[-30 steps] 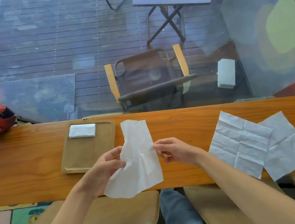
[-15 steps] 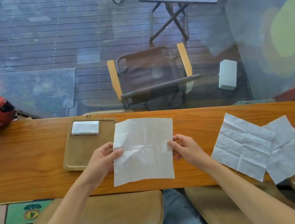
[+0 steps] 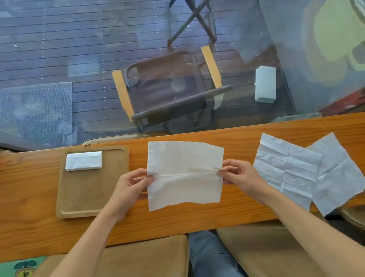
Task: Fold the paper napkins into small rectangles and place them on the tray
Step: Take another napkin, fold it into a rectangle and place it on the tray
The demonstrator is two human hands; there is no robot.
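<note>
Both hands, left hand (image 3: 131, 186) and right hand (image 3: 238, 172), pinch an open napkin (image 3: 183, 172) over the worktop (image 3: 23, 239). One folded napkin (image 3: 83, 160) lies on the tray (image 3: 95, 202); two flat napkins (image 3: 304, 170) wait.

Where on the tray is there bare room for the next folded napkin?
The wooden tray is bare across its middle and near half. Only its far-left corner is taken, by one folded napkin. The left hand hangs at its right rim, pinching the open napkin with the right hand.
</note>
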